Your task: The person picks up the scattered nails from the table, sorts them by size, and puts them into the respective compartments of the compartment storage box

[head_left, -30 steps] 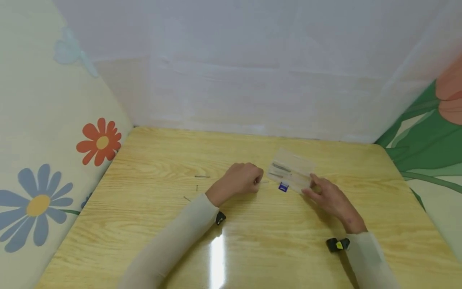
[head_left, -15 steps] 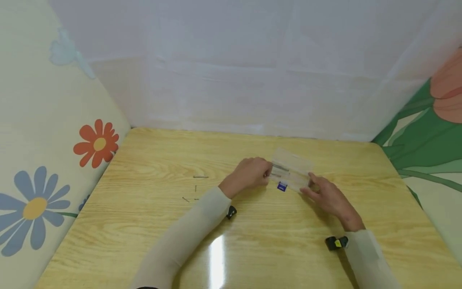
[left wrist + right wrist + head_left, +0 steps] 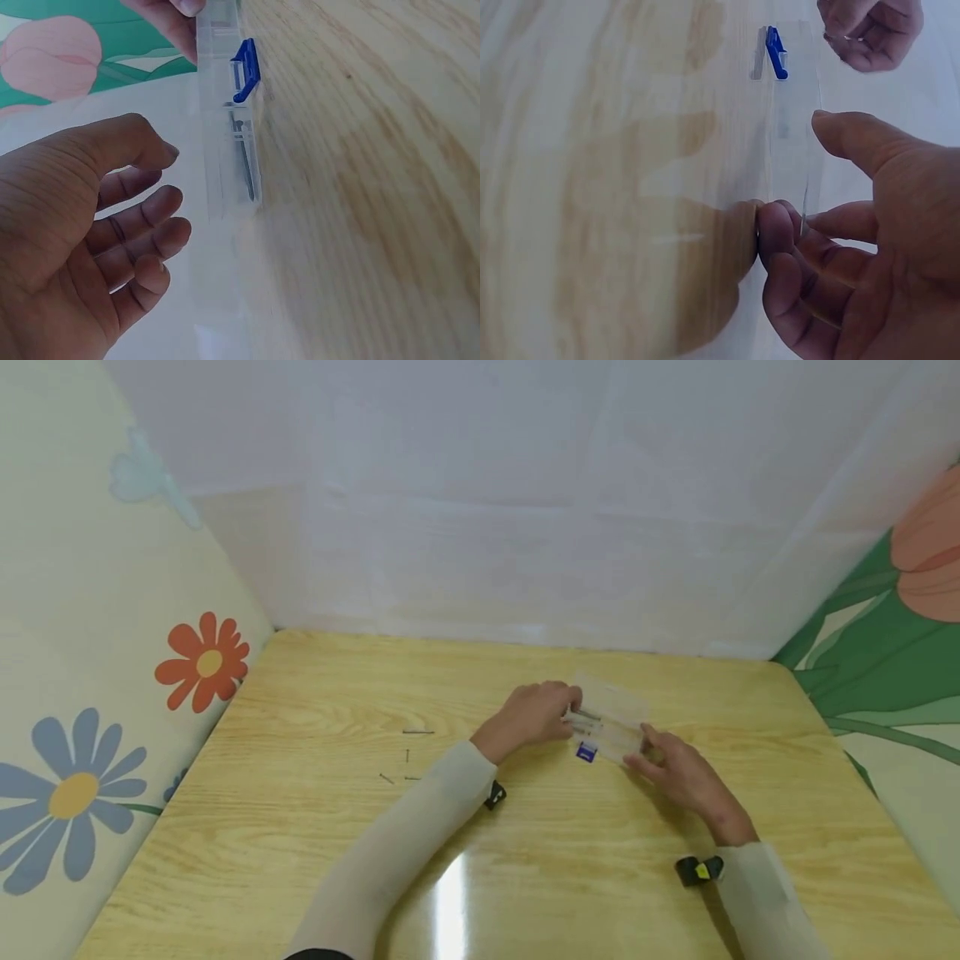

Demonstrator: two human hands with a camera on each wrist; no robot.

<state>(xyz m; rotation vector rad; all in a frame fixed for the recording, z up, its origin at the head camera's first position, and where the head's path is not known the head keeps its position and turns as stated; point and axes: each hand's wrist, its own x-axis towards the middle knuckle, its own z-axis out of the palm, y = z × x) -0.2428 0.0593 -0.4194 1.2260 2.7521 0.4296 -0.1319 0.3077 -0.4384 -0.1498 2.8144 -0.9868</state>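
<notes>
A clear plastic box (image 3: 622,739) with a blue latch (image 3: 587,752) lies on the wooden table, its transparent lid raised at the back. Long nails (image 3: 242,157) show through its wall in the left wrist view. My left hand (image 3: 532,714) hovers over the box's left end, thumb and fingers loosely bent and apart. Nothing is between them in the left wrist view. At the opposite end, my right hand (image 3: 686,772) grips the box, thumb on one side and fingers on the other, as the right wrist view (image 3: 900,210) also suggests.
Loose nails lie to the left, including a long nail (image 3: 417,732), a short upright-pointing one (image 3: 407,755) and a slanted one (image 3: 386,778). A white sheet (image 3: 465,543) hangs behind the table (image 3: 570,860). Flower-patterned panels (image 3: 75,793) flank it.
My left hand has moved right, from beside the box to over its left end; its fingers have spread. A thin nail-like piece seen at its fingertips earlier is gone from them. The right hand stays.
</notes>
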